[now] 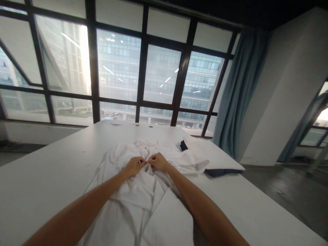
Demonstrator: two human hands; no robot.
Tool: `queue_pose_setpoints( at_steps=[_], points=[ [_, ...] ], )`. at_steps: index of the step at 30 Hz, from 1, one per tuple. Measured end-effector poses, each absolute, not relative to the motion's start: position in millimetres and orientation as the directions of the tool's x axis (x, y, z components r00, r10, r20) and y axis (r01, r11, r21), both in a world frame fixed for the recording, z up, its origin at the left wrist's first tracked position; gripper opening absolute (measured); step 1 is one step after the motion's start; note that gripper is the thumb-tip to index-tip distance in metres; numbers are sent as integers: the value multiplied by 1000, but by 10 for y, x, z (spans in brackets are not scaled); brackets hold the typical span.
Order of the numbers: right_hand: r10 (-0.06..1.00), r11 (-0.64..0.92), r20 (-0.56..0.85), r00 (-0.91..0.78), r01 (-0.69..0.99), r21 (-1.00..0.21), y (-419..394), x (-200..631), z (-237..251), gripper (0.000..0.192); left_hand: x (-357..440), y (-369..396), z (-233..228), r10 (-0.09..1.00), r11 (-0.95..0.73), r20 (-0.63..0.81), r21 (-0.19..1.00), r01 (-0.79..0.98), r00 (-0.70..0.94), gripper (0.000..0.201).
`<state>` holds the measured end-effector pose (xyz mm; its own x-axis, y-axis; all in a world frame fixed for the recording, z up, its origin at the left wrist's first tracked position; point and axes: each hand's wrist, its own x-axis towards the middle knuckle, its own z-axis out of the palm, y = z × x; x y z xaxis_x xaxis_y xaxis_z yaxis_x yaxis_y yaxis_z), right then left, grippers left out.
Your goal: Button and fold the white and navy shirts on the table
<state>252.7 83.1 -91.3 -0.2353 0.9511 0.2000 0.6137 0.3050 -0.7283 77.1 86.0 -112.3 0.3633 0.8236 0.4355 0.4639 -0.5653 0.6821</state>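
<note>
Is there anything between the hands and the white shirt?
Nothing visible. The left hand and right hand already pinch the white shirt where it lies on the table. The folded cloth lies off to the right, apart from them.

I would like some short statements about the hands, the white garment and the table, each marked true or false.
1. Both hands pinch the white garment close together. True: the left hand and the right hand meet at the cloth.
2. The garment hangs from a hanger. False: it lies crumpled on the white table.
3. A folded white and dark pile lies to the right of the garment. True.
4. The right hand holds scissors. False: its grip is on cloth only; no tool shows.
5. The blue curtain covers all the windows. False: it hangs only at the right end.
</note>
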Motion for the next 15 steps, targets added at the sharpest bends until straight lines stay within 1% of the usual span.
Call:
queue_pose_setpoints(
  at_steps=[3, 5, 7, 9, 10, 11, 13, 15],
  points=[
    [953, 300, 177, -246, 686, -662, 821, 2538, -934, 18, 798, 839, -1108, 803, -596, 498, 677, 431, 328, 35],
    [954, 301, 176, -244, 752, -587, 825, 2565, -937, 21, 781, 859, -1099, 799, -601, 513, 663, 446, 315, 36],
    [957, 275, 220, -190, 837, -473, 830, 2608, -917, 23, 723, 902, -1088, 823, -562, 486, 626, 541, 293, 36],
    [956, 215, 266, -124, 914, -345, 830, 2667, -867, 22, 634, 943, -1073, 862, -485, 426, 536, 691, 275, 37],
    [960, 178, 261, -100, 939, -294, 826, 2702, -831, 23, 586, 955, -1066, 879, -449, 389, 475, 757, 277, 38],
    [968, 149, 234, -89, 956, -254, 819, 2737, -787, 24, 539, 960, -1061, 892, -422, 345, 413, 807, 291, 39],
    [988, 119, 118, -97, 973, -200, 803, 2807, -689, 28, 450, 952, -1064, 902, -424, 229, 320, 848, 365, 47],
    [990, 138, -13, -143, 975, -176, 779, 2866, -597, 32, 336, 951, -1088, 889, -455, 108, 309, 835, 444, 66]
  ],
)
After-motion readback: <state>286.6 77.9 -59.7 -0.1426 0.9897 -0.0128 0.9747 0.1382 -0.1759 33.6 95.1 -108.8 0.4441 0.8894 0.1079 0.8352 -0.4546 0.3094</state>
